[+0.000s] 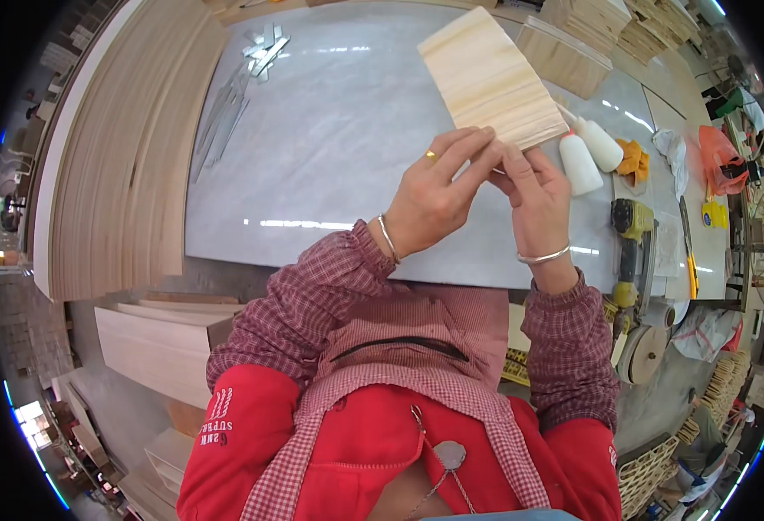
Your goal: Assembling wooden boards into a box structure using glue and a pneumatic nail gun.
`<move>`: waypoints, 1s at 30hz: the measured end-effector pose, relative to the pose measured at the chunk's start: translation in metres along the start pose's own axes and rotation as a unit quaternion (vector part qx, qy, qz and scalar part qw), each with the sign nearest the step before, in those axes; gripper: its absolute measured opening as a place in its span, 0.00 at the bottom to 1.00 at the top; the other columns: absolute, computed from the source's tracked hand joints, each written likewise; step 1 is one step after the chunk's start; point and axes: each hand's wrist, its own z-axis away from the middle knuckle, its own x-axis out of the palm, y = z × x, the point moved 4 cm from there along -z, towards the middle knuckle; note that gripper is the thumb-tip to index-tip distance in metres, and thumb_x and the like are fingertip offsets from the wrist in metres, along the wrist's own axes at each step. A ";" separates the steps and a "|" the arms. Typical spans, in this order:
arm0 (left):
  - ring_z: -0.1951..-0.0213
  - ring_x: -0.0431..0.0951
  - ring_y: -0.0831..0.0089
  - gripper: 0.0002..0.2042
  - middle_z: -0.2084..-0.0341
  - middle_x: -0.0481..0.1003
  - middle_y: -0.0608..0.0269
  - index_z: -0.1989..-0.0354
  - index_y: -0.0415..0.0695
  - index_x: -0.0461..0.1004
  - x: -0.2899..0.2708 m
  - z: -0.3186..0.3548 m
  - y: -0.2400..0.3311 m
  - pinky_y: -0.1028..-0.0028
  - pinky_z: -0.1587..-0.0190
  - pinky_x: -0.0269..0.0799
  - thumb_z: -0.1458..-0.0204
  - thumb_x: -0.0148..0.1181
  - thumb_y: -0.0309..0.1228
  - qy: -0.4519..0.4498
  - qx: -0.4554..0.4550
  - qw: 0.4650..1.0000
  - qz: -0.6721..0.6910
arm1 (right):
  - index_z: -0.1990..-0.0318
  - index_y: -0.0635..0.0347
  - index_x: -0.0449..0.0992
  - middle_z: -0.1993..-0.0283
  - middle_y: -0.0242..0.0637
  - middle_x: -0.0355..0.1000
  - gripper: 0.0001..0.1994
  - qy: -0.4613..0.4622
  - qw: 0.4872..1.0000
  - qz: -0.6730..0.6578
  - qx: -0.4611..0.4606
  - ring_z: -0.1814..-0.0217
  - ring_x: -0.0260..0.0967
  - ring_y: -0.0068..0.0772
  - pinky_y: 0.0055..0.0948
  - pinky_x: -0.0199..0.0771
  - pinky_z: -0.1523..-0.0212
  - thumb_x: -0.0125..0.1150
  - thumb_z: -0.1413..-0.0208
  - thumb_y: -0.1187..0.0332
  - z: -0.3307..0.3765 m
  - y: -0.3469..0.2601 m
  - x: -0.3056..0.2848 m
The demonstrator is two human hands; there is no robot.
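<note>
pinching together at the near end of a stack of thin wood slats [486, 78], both hands met over the grey table [330, 148]. the left hand [434, 195] had its fingers curled, thumb and forefinger closed toward the right hand's fingertips; the right hand [534, 204] was likewise closed, with a small pale sliver showing between the two. whether that sliver was one slat lifted off the stack or only the stack's edge, i could not tell. neither hand was open.

the stack itself lay flat on the table, running away from the grip and a little leftward, its near end touching or just under the fingertips. it looked squared up and even, so by my reading the gathering of slats was largely done and the fine work at the end face was in hand; no glue showed on the wood.

just right of the grip stood two white glue bottles [586, 152], nozzles leaning toward the stack, with an orange cloth [632, 161] beyond them. nearer the person on that side lay a yellow power tool [632, 234]. far from the grip, up and left, thin metal strips [256, 65] lay scattered, and past the table's left edge rose a tall pile of pale boards [130, 148]. more slat stacks [564, 56] sat beyond.
</note>
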 end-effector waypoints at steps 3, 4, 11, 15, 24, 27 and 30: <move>0.50 0.72 0.60 0.20 0.52 0.70 0.55 0.53 0.37 0.73 -0.013 0.021 0.011 0.71 0.52 0.73 0.60 0.56 0.19 -0.012 0.024 0.999 -0.019 | 0.54 0.71 0.70 0.59 0.42 0.73 0.13 0.005 0.999 -0.039 0.033 0.61 0.71 0.27 0.24 0.74 0.57 0.55 0.42 0.70 0.012 0.011 -0.001; 0.49 0.71 0.59 0.21 0.51 0.70 0.55 0.53 0.37 0.72 -0.018 0.027 0.013 0.70 0.52 0.73 0.60 0.55 0.19 -0.021 0.026 0.999 -0.019 | 0.53 0.71 0.70 0.59 0.43 0.73 0.14 -0.005 0.998 -0.049 0.045 0.60 0.71 0.27 0.24 0.74 0.57 0.54 0.42 0.69 0.016 0.014 -0.001; 0.45 0.69 0.56 0.20 0.51 0.69 0.55 0.53 0.36 0.72 -0.040 0.054 0.029 0.69 0.48 0.72 0.60 0.56 0.19 -0.038 0.044 0.997 -0.048 | 0.58 0.72 0.72 0.64 0.45 0.74 0.13 -0.018 0.977 -0.173 0.125 0.66 0.72 0.30 0.26 0.77 0.63 0.52 0.40 0.68 0.031 0.017 0.012; 0.45 0.68 0.56 0.19 0.52 0.68 0.54 0.54 0.35 0.72 -0.047 0.062 0.032 0.69 0.48 0.72 0.59 0.57 0.19 -0.033 0.050 0.997 -0.057 | 0.59 0.72 0.72 0.64 0.45 0.74 0.13 -0.022 0.980 -0.151 0.124 0.66 0.73 0.30 0.25 0.77 0.65 0.51 0.40 0.66 0.035 0.014 0.019; 0.45 0.69 0.57 0.17 0.53 0.69 0.55 0.56 0.37 0.73 -0.051 0.070 0.043 0.68 0.47 0.71 0.59 0.58 0.18 -0.050 0.047 0.996 -0.051 | 0.59 0.73 0.73 0.65 0.45 0.74 0.12 -0.034 0.989 -0.094 0.112 0.67 0.73 0.30 0.24 0.78 0.68 0.55 0.42 0.69 0.038 0.019 0.015; 0.44 0.68 0.56 0.16 0.53 0.68 0.52 0.57 0.35 0.73 -0.052 0.072 0.046 0.68 0.48 0.72 0.59 0.57 0.19 -0.057 0.068 0.994 -0.062 | 0.59 0.73 0.74 0.66 0.44 0.74 0.12 -0.044 0.991 -0.065 0.109 0.68 0.73 0.30 0.23 0.78 0.68 0.57 0.44 0.70 0.039 0.019 0.015; 0.46 0.70 0.57 0.17 0.54 0.69 0.56 0.58 0.38 0.74 -0.053 0.073 0.048 0.68 0.48 0.72 0.60 0.58 0.16 -0.064 0.031 0.997 -0.030 | 0.59 0.74 0.74 0.67 0.44 0.74 0.11 -0.036 0.993 -0.033 0.105 0.70 0.73 0.29 0.23 0.79 0.67 0.60 0.46 0.72 0.039 0.023 0.013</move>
